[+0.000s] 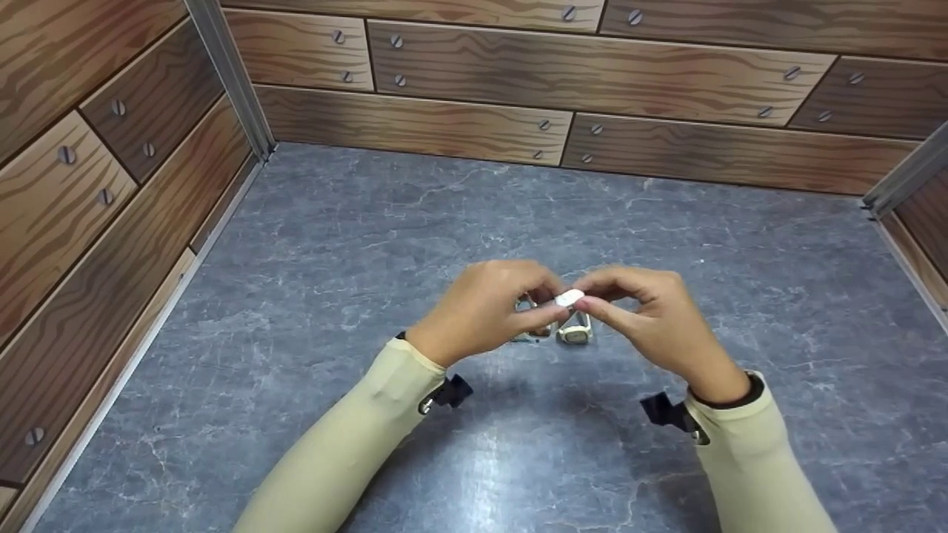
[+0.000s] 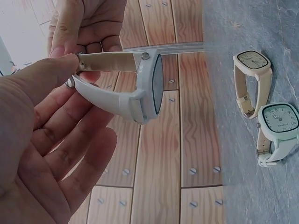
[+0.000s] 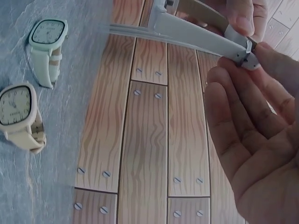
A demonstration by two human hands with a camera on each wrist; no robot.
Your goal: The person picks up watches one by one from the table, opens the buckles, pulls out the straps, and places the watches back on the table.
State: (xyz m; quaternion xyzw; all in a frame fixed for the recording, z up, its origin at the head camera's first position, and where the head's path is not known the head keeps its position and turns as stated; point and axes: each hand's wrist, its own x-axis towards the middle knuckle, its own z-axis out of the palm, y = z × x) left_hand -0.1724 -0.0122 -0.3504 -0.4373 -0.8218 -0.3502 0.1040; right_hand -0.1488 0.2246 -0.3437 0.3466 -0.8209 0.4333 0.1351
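Note:
A white wristwatch (image 2: 148,91) is held up between both hands, its strap forming a loop. With thumb and fingers, my left hand (image 1: 492,307) pinches the strap near the buckle. My right hand (image 1: 659,318) pinches the strap ends at the same spot, where the metal buckle shows beside the thumb in the right wrist view. Below them on the table lie a cream wristwatch (image 3: 16,105) and a mint-green wristwatch (image 3: 48,35), both with square dials. In the head view, the left hand's fingers partly cover the things beneath.
The grey marbled tabletop (image 1: 333,244) spreads around the hands. Wood-patterned panels (image 1: 474,70) stand along the back and left, with metal corner posts (image 1: 235,81). Each wrist carries a small black camera mount (image 1: 453,391).

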